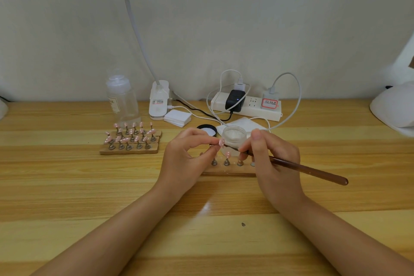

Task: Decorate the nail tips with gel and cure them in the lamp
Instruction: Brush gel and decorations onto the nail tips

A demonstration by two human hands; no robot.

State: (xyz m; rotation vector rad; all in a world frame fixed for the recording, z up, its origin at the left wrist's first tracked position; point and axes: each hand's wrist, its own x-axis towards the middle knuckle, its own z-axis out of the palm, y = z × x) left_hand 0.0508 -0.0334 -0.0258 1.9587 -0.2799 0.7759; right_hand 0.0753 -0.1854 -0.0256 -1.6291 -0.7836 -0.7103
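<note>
My left hand (190, 152) pinches the pink tip (221, 142) at its fingertips, while my right hand (272, 159) holds the brush (298, 167), its long axis pointing leftward so the bristles meet the tip just beyond my right fingers.

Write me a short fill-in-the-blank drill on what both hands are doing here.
1. The right hand holds a brown ____.
2. The left hand pinches a pink ____.
3. The open jar sits behind the hands; its black ____ lies beside it on the table.

Missing words: brush; nail tip; lid
</note>
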